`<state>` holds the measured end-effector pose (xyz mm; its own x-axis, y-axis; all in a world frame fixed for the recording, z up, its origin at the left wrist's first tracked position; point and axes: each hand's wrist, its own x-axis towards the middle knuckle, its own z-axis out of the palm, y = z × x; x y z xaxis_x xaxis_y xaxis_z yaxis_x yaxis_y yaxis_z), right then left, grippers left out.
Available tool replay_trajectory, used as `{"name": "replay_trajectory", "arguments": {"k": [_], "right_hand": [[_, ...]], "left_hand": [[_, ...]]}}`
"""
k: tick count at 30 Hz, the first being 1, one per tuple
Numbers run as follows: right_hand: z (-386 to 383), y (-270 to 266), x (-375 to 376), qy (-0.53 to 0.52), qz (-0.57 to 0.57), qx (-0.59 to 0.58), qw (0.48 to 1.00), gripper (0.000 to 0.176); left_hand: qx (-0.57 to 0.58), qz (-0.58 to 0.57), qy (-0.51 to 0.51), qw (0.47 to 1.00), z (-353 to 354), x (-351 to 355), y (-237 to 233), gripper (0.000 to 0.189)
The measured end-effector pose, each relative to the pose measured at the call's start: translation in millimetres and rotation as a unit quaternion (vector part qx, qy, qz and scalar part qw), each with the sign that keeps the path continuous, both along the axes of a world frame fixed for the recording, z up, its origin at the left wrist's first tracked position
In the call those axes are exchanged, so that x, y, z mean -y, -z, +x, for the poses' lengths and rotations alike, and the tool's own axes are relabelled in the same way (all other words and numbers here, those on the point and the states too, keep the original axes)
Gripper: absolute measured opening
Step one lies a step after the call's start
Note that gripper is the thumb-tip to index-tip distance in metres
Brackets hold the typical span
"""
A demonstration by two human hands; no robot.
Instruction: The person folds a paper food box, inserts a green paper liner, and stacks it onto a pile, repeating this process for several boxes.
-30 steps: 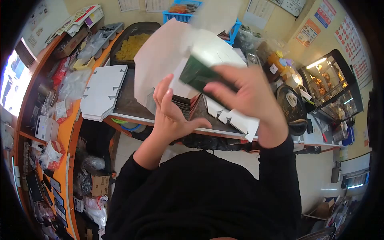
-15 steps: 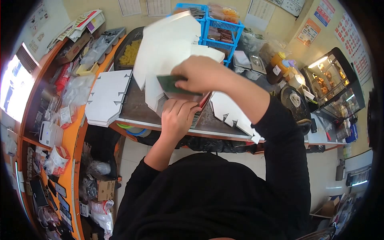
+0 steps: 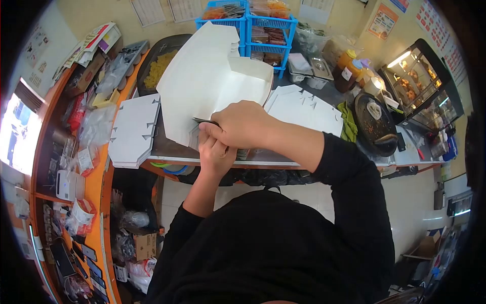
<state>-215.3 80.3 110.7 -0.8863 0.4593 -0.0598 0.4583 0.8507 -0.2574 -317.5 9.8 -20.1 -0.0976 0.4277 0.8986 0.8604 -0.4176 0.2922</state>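
A white cardboard box [image 3: 197, 66], partly folded with its large flap raised, stands at the counter's front edge. My right hand [image 3: 243, 125] is closed at the box's near left corner, pinching a thin dark green piece [image 3: 205, 121] whose edge shows. Just below it, my left hand [image 3: 215, 154] is closed against the same corner; its fingertips are partly hidden under my right hand. Flat white box blanks lie in a stack [image 3: 134, 126] to the left, and more blanks [image 3: 306, 109] lie to the right.
A black tray [image 3: 161, 68] of yellow food stands behind the box. Blue baskets [image 3: 268, 48] hold packets at the back. To the right are sauce bottles [image 3: 349, 71], a green cloth [image 3: 347, 121], a dark pan [image 3: 374, 121] and a lit food display case [image 3: 412, 86].
My right hand has moved down and left with the dark green piece, which now shows mostly edge-on at the box corner. The raised flap sits lower and further left.
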Motion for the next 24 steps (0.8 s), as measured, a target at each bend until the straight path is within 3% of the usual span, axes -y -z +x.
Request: {"name": "replay_trajectory", "arguments": {"k": [4,7,9,11,13,19,22,24], "right_hand": [[9.1,4.2,5.9,-0.001,-0.062,0.009,0.998,0.048],[4.8,31.3,-15.7,-0.009,0.002,-0.215,0.977,0.047],[3.4,15.6,-48.4,0.07,0.145,-0.314,0.936,0.045],[4.0,1.6,-96.3,0.152,0.206,-0.235,0.938,0.044],[4.6,8.4,-141.1,0.179,0.079,-0.137,0.971,0.04],[13.7,31.5,-150.5,0.12,0.159,-0.141,0.97,0.034],[32.6,32.4,-145.0,0.168,0.115,-0.232,0.951,0.034],[55.2,57.7,-152.5,0.186,0.017,-0.409,0.893,0.035]], "left_hand": [[-0.019,-0.037,-0.005,0.999,-1.1,3.4,4.5,0.025],[-0.035,-0.033,-0.028,0.998,2.5,5.8,-3.8,0.026],[-0.051,-0.019,-0.037,0.998,7.2,10.0,-17.1,0.028],[-0.073,0.0,-0.042,0.996,11.7,9.6,-30.6,0.032],[-0.082,-0.039,-0.016,0.996,7.7,6.1,-26.4,0.029],[-0.102,-0.08,0.005,0.992,11.8,4.9,-26.3,0.025],[-0.113,-0.075,0.002,0.991,12.7,6.4,-22.4,0.025],[-0.102,-0.05,0.001,0.994,12.0,6.8,-19.0,0.03]]}}
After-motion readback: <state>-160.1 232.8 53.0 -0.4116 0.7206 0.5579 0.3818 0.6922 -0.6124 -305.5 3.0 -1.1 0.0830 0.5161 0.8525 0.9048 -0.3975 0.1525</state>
